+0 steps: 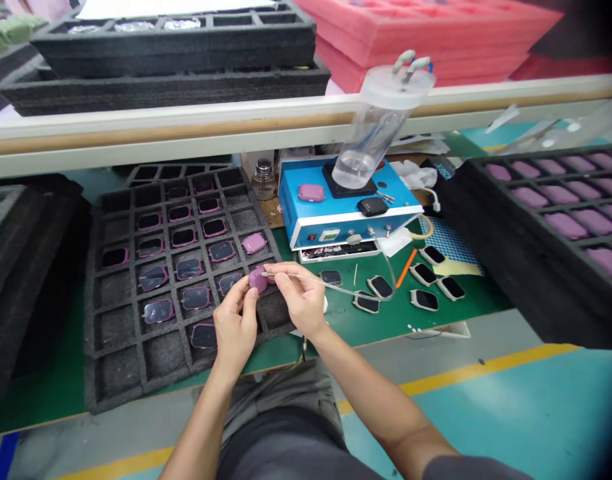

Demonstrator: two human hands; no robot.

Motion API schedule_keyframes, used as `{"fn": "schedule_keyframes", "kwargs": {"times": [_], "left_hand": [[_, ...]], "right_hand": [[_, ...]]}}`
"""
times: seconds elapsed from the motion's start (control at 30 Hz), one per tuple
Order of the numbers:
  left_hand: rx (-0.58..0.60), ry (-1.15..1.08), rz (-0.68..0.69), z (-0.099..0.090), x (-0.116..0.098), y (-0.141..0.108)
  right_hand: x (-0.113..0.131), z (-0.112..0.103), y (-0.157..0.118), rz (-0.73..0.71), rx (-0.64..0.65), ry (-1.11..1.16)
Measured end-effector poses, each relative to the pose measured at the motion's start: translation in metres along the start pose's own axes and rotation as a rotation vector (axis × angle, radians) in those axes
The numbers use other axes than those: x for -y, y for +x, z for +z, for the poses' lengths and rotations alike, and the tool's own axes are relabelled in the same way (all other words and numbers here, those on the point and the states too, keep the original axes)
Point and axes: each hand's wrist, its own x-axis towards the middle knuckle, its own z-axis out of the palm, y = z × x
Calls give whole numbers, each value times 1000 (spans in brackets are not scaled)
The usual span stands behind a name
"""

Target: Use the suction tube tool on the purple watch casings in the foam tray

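Between the thumb and fingers of my left hand (237, 323) is a purple smartwatch case (257, 279), held over the tray's right part. My right hand (302, 298) pinches the end of a clear thin tube (346, 291), its tip at the face of the case; whether they touch I cannot tell. From there the tube loops right and up to the front of a blue control box (299, 200). Below my hands lies a dark foam tray (117, 327) whose compartments hold several purple-framed watches (159, 310). One pink-purple case (255, 243) rests near its right edge.
On the green bench (346, 327), several pale-framed watches (425, 300) lie beside an orange stick (407, 268). A clear cylinder (363, 133) stands tilted on the box. Stacked trays of purple pieces (566, 225) rise at right. A shelf (186, 133) crosses above, bearing black and red foam trays.
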Motion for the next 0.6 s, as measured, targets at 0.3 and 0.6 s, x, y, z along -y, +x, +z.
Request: {"fn": "schedule_keyframes", "kwargs": {"times": [0.3, 0.6], "left_hand": [[-6, 2, -4, 0, 1, 0], [47, 331, 200, -1, -14, -5]], "right_hand": [[0, 0, 1, 3, 2, -16], [6, -8, -4, -158, -148, -38]]}}
